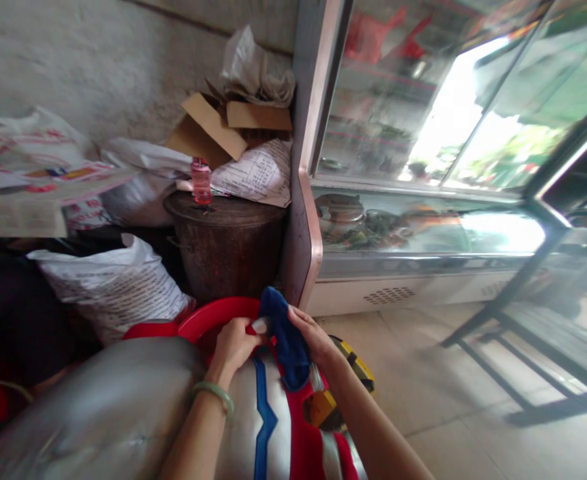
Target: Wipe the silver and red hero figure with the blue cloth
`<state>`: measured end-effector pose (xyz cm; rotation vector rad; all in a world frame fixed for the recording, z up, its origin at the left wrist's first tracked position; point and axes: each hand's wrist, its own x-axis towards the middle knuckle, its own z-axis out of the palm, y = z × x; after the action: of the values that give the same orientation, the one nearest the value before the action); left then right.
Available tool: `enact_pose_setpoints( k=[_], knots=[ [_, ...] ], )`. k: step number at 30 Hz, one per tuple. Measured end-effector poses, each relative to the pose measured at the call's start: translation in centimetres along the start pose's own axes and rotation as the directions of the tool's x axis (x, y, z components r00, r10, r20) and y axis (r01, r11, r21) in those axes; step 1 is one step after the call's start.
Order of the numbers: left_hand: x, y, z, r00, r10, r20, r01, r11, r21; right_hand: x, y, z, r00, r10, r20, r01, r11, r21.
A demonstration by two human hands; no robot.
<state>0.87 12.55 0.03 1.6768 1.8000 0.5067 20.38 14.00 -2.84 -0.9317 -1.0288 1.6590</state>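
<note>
Low in the centre of the frame, both hands meet on a blue cloth (284,340) — the left hand (233,345), a green bangle (217,395) on its wrist, is closed with fingertips pinching the cloth's near edge, while the right hand (315,339) grips it from the right side, fingers curled around the fabric. The cloth hangs over a silver, red and blue garment (268,427) lying across the lower frame. Just behind the hands is a red basin (208,319). Above it stands a dark metal drum (228,250) with a pink bottle (201,181) on its lid — a glass display case (413,220) fills the upper right.
</note>
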Motion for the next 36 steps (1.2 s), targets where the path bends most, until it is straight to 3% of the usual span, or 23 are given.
enact_pose_setpoints(
  k=[5, 9, 14, 19, 24, 29, 32, 34, 36],
  knots=[
    [-0.6, 1.3, -0.2, 1.0, -0.026, -0.014, 0.026, 0.999, 0.045, 2.0, -0.1, 0.7, 0.986, 0.058, 0.159, -0.019, 0.971, -0.236],
    [-0.4, 1.5, -0.3, 0.998, -0.053, -0.016, 0.055, 0.995, 0.088, 3.2, -0.1, 1.8, 0.979, 0.03, 0.203, 0.061, 0.902, -0.427],
    [0.1, 1.2, -0.2, 0.998, -0.059, -0.001, 0.059, 0.991, 0.116, 3.7, 0.8, 3.3, 0.985, -0.151, 0.09, 0.173, 0.752, -0.636],
    [0.5, 0.9, -0.2, 0.998, -0.049, 0.033, 0.045, 0.993, 0.111, 3.7, 1.7, 3.9, 0.97, -0.24, -0.033, 0.141, 0.669, -0.73],
    [0.7, 0.4, 0.0, 0.999, -0.034, 0.042, 0.031, 0.996, 0.087, 4.6, 2.8, 2.6, 0.938, -0.271, -0.217, 0.072, 0.762, -0.643],
    [0.4, 0.8, 0.2, 0.998, -0.057, 0.027, 0.055, 0.996, 0.071, 4.2, 2.6, 0.9, 0.887, -0.259, -0.382, 0.107, 0.921, -0.375],
    [-0.5, 1.3, 0.2, 0.995, 0.008, -0.104, 0.001, 0.996, 0.086, 1.9, 0.9, 0.9, 0.859, -0.264, -0.438, 0.173, 0.956, -0.238],
    [-1.7, 1.4, -0.1, 0.943, 0.157, -0.295, -0.131, 0.986, 0.105, -0.6, -0.8, 1.1, 0.842, -0.26, -0.473, 0.209, 0.965, -0.158],
    [-3.4, 1.2, -0.7, 0.805, 0.359, -0.473, -0.313, 0.933, 0.175, -3.8, -2.5, 1.3, 0.813, -0.263, -0.52, 0.22, 0.965, -0.143]
  ],
)
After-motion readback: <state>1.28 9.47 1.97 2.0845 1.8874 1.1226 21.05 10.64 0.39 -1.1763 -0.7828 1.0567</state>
